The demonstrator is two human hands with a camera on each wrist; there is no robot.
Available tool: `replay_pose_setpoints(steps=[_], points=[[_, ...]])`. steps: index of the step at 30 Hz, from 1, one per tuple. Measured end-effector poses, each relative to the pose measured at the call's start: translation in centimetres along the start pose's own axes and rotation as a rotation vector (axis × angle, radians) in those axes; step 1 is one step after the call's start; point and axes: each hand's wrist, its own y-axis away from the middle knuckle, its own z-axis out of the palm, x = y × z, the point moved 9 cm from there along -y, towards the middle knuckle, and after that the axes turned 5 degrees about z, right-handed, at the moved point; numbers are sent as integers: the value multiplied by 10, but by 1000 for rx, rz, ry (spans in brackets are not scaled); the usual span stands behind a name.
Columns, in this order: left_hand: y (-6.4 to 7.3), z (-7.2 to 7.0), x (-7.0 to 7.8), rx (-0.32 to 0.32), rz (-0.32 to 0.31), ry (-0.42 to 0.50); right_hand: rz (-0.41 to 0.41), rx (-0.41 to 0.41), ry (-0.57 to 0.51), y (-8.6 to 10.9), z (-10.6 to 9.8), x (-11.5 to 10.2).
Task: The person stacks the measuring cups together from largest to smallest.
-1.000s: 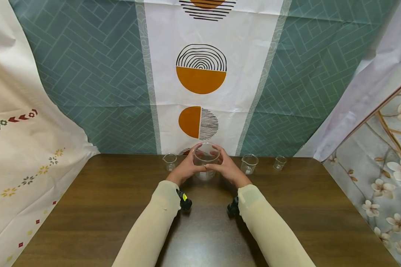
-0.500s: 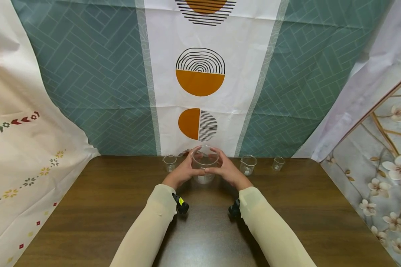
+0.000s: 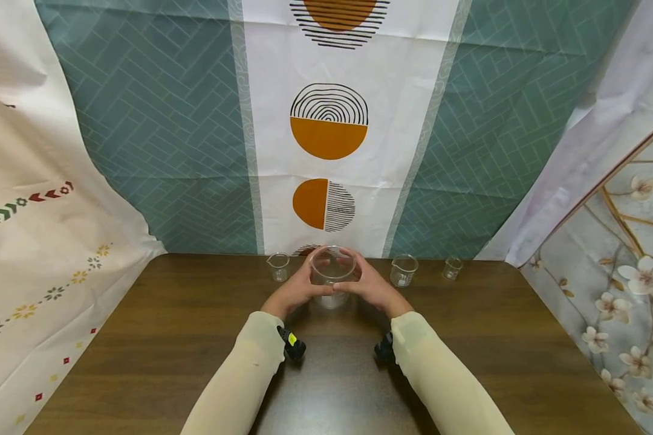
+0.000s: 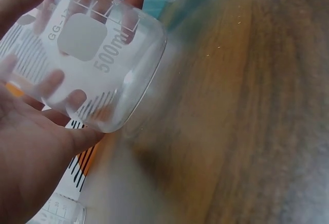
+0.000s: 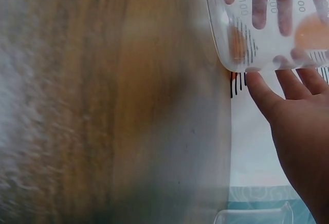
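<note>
A clear glass beaker (image 3: 331, 300) stands upright between both hands near the back of the table; its 500 ml mark shows in the left wrist view. My left hand (image 3: 298, 286) grips it from the left, fingers curved along the far side and thumb across the front. From the other side my right hand (image 3: 372, 286) grips the same glass, and the two thumbs meet in front. In the right wrist view the right hand's fingers (image 5: 264, 94) lie against the wall low down, close to the base. Through the glass the left hand's fingertips show.
A small beaker (image 3: 279, 269) stands left of the hands. To the right are another beaker (image 3: 403, 273) and a smaller one (image 3: 451, 269), all along the back edge of the brown wooden table (image 3: 168, 338). Patterned cloth (image 3: 185, 151) hangs directly behind.
Both hands have drawn the large beaker a little toward me, away from the back cloth. Their grip looks the same, and the three smaller beakers keep their places.
</note>
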Motion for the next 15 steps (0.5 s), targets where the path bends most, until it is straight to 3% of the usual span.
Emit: replay_pose_setpoints(steps=[15], points=[[22,4,7,-2,16,5,-20,-6,-22,13,13,-4]])
